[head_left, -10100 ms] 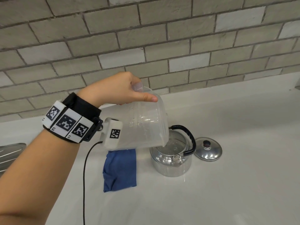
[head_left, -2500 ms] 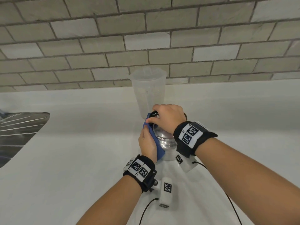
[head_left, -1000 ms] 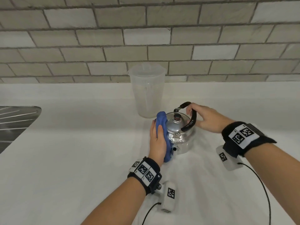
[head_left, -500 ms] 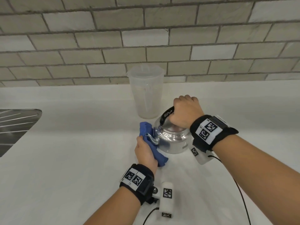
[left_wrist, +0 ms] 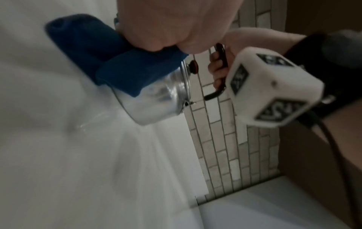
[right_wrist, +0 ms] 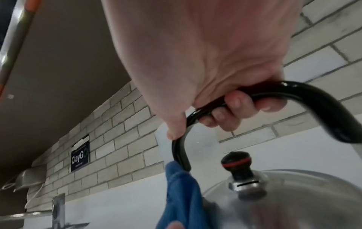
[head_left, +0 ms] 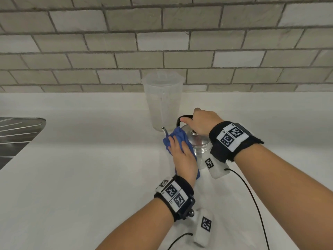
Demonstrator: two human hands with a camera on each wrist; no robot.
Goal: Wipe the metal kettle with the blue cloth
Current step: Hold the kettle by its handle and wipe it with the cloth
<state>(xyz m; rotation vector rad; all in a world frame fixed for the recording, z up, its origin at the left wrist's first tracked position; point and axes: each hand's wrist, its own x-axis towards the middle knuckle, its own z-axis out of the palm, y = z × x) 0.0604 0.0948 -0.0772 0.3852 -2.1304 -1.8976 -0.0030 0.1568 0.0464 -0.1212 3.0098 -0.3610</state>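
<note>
The metal kettle (head_left: 200,147) stands on the white counter (head_left: 90,177), lid on, its spout (head_left: 164,130) pointing to the back left. My right hand (head_left: 201,121) grips its black handle (right_wrist: 313,93) from above, fingers curled round it. My left hand (head_left: 182,154) holds the bunched blue cloth (head_left: 178,135) against the kettle's left side, just below the spout. In the left wrist view the cloth (left_wrist: 94,51) covers the upper part of the shiny kettle (left_wrist: 156,99). The lid's black knob (right_wrist: 238,164) shows in the right wrist view beside the cloth (right_wrist: 180,193).
A clear plastic pitcher (head_left: 162,101) stands right behind the kettle, close to the brick wall (head_left: 162,42). A steel sink drainboard (head_left: 16,134) lies at the far left. Cables run from both wrist cameras across the counter near me.
The kettle has been turned so its spout points further back. My left hand has slid the cloth up along the kettle's side. The right hand still grips the handle.
</note>
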